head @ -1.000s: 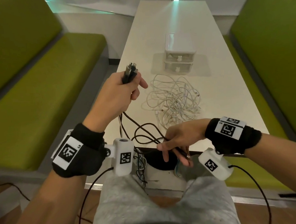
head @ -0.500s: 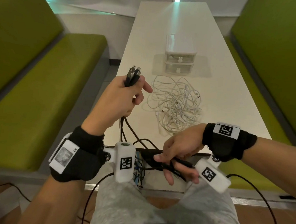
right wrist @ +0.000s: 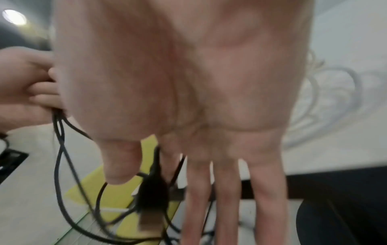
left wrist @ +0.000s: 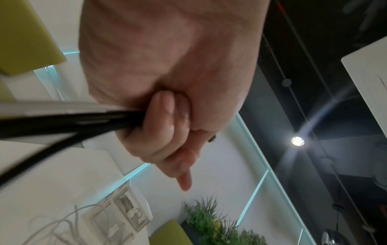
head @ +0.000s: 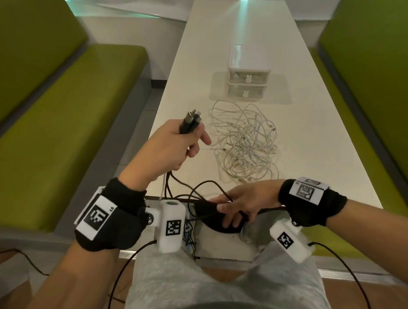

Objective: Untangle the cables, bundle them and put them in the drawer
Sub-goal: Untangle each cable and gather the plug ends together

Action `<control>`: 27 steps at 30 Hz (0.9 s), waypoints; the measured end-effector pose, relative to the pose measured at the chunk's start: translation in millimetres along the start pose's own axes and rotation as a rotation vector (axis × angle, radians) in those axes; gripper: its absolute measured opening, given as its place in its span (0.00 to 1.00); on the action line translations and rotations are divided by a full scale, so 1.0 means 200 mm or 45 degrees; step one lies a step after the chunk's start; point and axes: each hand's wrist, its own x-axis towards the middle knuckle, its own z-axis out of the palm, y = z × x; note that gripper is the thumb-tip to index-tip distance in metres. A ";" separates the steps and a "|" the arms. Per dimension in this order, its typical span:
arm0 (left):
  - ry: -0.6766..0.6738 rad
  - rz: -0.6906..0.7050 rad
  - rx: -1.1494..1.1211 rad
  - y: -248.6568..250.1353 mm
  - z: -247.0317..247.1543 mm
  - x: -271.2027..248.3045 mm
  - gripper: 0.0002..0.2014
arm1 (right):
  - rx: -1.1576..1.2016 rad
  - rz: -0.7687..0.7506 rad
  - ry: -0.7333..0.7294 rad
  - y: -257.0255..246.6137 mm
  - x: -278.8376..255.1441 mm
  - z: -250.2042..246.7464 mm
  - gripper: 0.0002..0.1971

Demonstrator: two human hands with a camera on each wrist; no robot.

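My left hand (head: 167, 149) is still gripping the black cables (head: 192, 122) by their plugs, now lower over the surface (head: 315, 129); my right hand (head: 243, 202), fingers straight, is combing the loops. White cables (head: 245, 142) are waiting, drawer (head: 248, 94) is closed

Head view looks down over table (head: 315, 129); wrist views close on palms, sharing it.

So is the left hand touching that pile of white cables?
Apart. The head view shows the left hand raised, gripping black cables, with bare table between it and the white cables.
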 end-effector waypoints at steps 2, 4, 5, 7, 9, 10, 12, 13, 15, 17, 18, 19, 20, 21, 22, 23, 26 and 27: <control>-0.087 -0.033 0.088 -0.02 0.03 -0.01 0.18 | -0.055 -0.062 0.171 0.00 0.04 0.04 0.23; -0.144 -0.054 0.164 -0.04 0.05 -0.01 0.17 | -0.077 -0.049 0.233 -0.03 0.06 0.05 0.20; -0.160 -0.061 0.187 -0.04 0.06 -0.01 0.17 | -0.099 -0.027 0.222 -0.05 0.06 0.05 0.21; -0.198 -0.067 0.201 -0.04 0.06 -0.01 0.17 | -0.173 0.047 0.096 -0.07 0.04 0.06 0.24; -0.230 -0.053 0.203 -0.03 0.05 -0.01 0.17 | -0.246 0.112 -0.040 -0.07 0.03 0.07 0.24; -0.237 -0.041 0.210 -0.03 0.04 -0.01 0.17 | -0.269 0.122 -0.053 -0.08 0.02 0.08 0.24; -0.238 -0.022 0.224 -0.02 0.04 -0.01 0.17 | -0.265 0.074 0.022 -0.11 0.01 0.08 0.24; -0.236 -0.015 0.223 -0.02 0.04 0.00 0.17 | -0.286 0.030 0.092 -0.12 0.00 0.07 0.23; -0.223 0.000 0.199 -0.02 0.06 0.01 0.17 | -0.471 -0.047 0.288 -0.14 0.01 0.05 0.22; -0.204 0.028 0.146 -0.01 0.07 0.01 0.17 | -0.711 -0.104 0.470 -0.17 0.02 0.04 0.24; -0.197 0.052 0.099 -0.01 0.08 0.01 0.17 | -0.771 -0.148 0.510 -0.18 0.02 0.03 0.26; -0.192 0.083 0.033 0.00 0.09 0.01 0.17 | -0.795 -0.197 0.502 -0.19 0.02 0.03 0.28; -0.188 0.121 -0.046 0.01 0.09 0.00 0.17 | -0.810 -0.242 0.474 -0.20 0.02 0.04 0.29; -0.180 0.165 -0.128 0.03 0.09 0.00 0.17 | -0.824 -0.268 0.445 -0.20 0.02 0.05 0.29; -0.160 0.211 -0.205 0.04 0.09 -0.01 0.17 | -0.841 -0.285 0.432 -0.20 0.03 0.07 0.24; -0.129 0.257 -0.273 0.06 0.07 -0.02 0.17 | -0.869 -0.284 0.429 -0.19 0.04 0.08 0.17; -0.045 0.346 -0.370 0.09 0.02 -0.01 0.17 | -0.932 -0.196 0.392 -0.13 0.07 0.12 0.08; -0.032 0.356 -0.372 0.10 0.00 -0.01 0.17 | -0.941 -0.162 0.392 -0.12 0.07 0.12 0.08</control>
